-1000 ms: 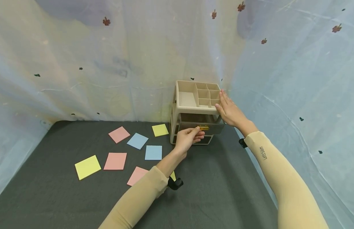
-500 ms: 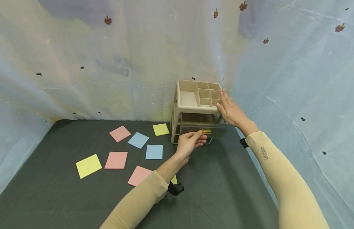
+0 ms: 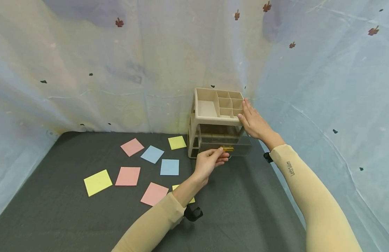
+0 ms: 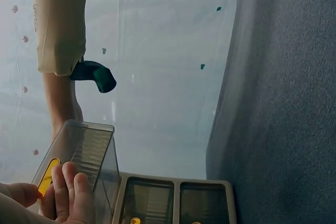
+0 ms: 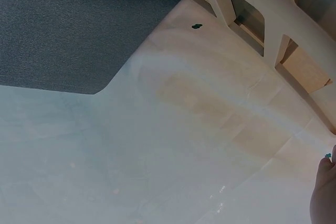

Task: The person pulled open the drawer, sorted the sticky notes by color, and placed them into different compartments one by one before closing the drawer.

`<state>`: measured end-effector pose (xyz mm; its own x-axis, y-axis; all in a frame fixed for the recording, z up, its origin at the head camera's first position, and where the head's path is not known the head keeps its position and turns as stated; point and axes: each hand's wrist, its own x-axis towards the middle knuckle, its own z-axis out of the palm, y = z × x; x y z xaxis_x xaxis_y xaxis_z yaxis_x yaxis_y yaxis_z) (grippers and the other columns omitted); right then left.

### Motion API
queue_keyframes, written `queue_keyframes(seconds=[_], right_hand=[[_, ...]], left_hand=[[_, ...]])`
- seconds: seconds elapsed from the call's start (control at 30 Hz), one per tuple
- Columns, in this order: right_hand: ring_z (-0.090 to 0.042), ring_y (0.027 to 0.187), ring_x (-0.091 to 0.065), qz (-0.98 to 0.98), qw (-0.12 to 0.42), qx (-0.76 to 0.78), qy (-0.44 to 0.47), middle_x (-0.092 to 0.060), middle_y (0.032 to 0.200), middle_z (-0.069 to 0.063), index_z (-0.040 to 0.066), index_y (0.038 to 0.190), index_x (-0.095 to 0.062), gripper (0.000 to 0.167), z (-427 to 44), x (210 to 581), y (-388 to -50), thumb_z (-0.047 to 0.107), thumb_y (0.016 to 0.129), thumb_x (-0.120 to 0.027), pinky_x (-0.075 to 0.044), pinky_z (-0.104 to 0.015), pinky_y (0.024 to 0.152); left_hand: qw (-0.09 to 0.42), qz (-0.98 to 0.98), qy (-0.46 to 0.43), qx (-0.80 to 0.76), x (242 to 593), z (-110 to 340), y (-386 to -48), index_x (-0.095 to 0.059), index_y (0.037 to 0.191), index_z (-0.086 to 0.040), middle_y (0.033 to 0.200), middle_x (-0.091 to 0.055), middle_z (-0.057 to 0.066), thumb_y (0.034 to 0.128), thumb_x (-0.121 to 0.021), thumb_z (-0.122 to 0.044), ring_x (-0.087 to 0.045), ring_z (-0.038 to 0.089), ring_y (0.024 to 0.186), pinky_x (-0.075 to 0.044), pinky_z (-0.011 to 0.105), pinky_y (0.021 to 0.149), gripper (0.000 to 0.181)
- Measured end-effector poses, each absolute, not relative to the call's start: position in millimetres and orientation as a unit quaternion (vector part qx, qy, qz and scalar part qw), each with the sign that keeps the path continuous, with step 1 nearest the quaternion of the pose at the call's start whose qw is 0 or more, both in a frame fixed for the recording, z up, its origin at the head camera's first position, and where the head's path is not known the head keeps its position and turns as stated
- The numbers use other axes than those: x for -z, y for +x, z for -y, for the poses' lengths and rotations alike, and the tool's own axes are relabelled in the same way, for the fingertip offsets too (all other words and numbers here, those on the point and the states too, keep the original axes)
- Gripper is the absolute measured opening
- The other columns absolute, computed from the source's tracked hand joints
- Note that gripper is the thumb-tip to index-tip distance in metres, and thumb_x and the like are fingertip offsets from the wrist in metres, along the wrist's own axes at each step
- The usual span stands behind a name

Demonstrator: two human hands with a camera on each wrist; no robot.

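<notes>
While handle [image 3: 227,149] is pinched by left hand [image 3: 208,162], organizer's [image 3: 216,121] three-o'clock edge is touched by straight-fingered right hand [image 3: 255,123], sleeve [image 3: 308,189] labelled "LetsSlim".

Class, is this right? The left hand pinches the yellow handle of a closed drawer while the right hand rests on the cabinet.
One error: the drawer stands open, as the head view shows. The left hand pinches its yellow handle, and the right hand rests on the cabinet.
</notes>
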<state>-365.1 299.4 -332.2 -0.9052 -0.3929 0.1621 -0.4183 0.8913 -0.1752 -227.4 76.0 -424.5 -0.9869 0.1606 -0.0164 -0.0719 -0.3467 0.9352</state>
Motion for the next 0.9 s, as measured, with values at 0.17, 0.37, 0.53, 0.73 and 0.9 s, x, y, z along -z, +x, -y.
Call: queue_keyframes(seconds=[0.17, 0.37, 0.53, 0.73, 0.9], right_hand=[[-0.036, 0.16, 0.003, 0.971, 0.062, -0.098, 0.208, 0.01, 0.173, -0.018, 0.001, 0.164, 0.007, 0.073, -299.2, 332.5, -365.2, 0.046, 0.114, -0.02, -0.006, -0.054, 0.128], [-0.035, 0.16, 0.004, 0.97, 0.063, -0.099, 0.211, 0.009, 0.173, -0.019, 0.001, 0.164, 0.007, 0.073, -299.5, 332.1, -364.7, 0.046, 0.114, -0.02, -0.007, -0.055, 0.128], [-0.033, 0.16, 0.005, 0.969, 0.062, -0.103, 0.214, 0.01, 0.173, -0.019, 0.001, 0.164, 0.008, 0.072, -300.0, 331.6, -364.8, 0.046, 0.114, -0.02, -0.006, -0.055, 0.128], [-0.032, 0.16, 0.006, 0.971, 0.054, -0.101, 0.208, 0.013, 0.173, -0.017, 0.002, 0.164, 0.009, 0.072, -298.8, 330.8, -363.5, 0.046, 0.114, -0.02, -0.006, -0.055, 0.128], [-0.033, 0.16, 0.005, 0.971, 0.056, -0.102, 0.208, 0.012, 0.173, -0.017, 0.001, 0.164, 0.008, 0.072, -298.8, 331.4, -363.8, 0.045, 0.115, -0.02, -0.005, -0.055, 0.128]], left_hand=[[0.074, -0.565, 0.039, -0.821, 424.1, -75.9, -223.0, -0.077, 0.112, -0.002, 0.101, -0.079, 0.012, 0.103, -0.069, -0.028, -0.077, 0.022, 0.094, -0.06, 0.04, 0.092, 0.029], [0.077, -0.562, 0.041, -0.822, 426.0, -75.8, -218.7, -0.076, 0.114, 0.0, 0.105, -0.078, 0.017, 0.1029, -0.069, -0.028, -0.077, 0.024, 0.096, -0.061, 0.037, 0.09, 0.031], [0.079, -0.558, 0.043, -0.825, 428.1, -75.8, -216.0, -0.075, 0.116, 0.001, 0.108, -0.077, 0.019, 0.1026, -0.069, -0.028, -0.077, 0.027, 0.098, -0.061, 0.036, 0.09, 0.033], [0.079, -0.558, 0.044, -0.825, 427.0, -75.0, -211.0, -0.075, 0.115, 0.001, 0.107, -0.077, 0.018, 0.1022, -0.069, -0.029, -0.077, 0.027, 0.097, -0.06, 0.039, 0.092, 0.034], [0.079, -0.557, 0.042, -0.826, 427.6, -75.7, -208.8, -0.075, 0.115, 0.001, 0.108, -0.077, 0.02, 0.1021, -0.07, -0.028, -0.077, 0.027, 0.097, -0.061, 0.034, 0.088, 0.033]])
